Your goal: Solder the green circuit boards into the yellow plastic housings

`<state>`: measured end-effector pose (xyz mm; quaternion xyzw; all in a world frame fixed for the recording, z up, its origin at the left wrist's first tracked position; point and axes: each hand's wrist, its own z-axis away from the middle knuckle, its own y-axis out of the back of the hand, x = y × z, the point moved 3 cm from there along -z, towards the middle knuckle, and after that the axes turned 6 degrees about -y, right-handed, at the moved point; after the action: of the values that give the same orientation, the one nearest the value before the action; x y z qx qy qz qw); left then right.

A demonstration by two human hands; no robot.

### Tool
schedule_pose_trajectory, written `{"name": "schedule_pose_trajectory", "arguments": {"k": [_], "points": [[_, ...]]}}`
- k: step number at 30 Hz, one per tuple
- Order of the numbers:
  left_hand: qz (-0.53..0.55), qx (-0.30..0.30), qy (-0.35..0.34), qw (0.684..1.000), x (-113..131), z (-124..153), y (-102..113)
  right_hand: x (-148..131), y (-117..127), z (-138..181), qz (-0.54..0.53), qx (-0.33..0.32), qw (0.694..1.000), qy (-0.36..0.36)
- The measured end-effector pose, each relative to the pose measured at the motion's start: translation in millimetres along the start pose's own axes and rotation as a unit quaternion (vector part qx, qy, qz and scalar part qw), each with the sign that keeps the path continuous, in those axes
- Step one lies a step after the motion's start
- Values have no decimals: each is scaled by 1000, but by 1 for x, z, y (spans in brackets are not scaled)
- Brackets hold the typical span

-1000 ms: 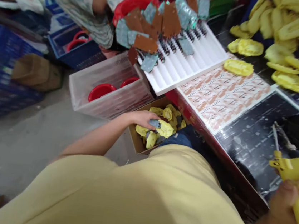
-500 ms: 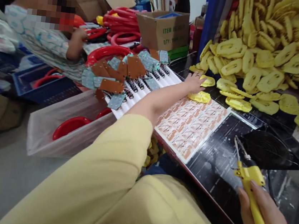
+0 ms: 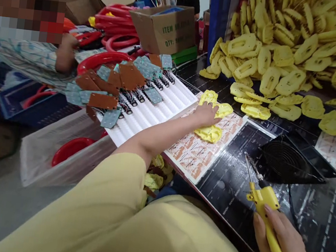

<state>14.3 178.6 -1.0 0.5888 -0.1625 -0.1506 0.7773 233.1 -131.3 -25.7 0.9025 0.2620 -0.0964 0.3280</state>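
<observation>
Moulded parts: yellow throughout
Tool: bright yellow (a near match for those parts)
Worker's top: plain pale yellow
Panels: rust brown and grey-green
Tray: white
Printed sheet: repeating tan motif on white
Benchtop: black with white markings
Carton: brown, green-lettered

left hand: over yellow pieces | right hand: gripping yellow soldering tool

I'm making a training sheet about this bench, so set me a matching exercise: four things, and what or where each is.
1. yellow-handled tool
2. left hand
3. translucent bin
4. white tray

A. under brown and grey-blue boards
B. has a red part inside
C. in the right hand
D. among yellow pieces

Pairs: 1-C; 2-D; 3-B; 4-A
</observation>
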Motion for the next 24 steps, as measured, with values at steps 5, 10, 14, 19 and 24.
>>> {"name": "schedule_pose_trajectory", "arguments": {"k": [5,10,14,19,24], "points": [[-39,1,-89,995,49,79,-25,-2,-2,-1,35,30,999,13],[-54,24,-193,979,64,110,-32,-4,-2,6,37,14,999,23],[15,49,-195,979,39,98,-30,-11,-14,7,16,-77,997,-11],[38,-33,-190,980,7,69,-33,-23,-38,1,18,-76,996,-37],[50,-27,-223,973,-2,44,-24,-43,-64,0,3,-78,996,-42]]}}
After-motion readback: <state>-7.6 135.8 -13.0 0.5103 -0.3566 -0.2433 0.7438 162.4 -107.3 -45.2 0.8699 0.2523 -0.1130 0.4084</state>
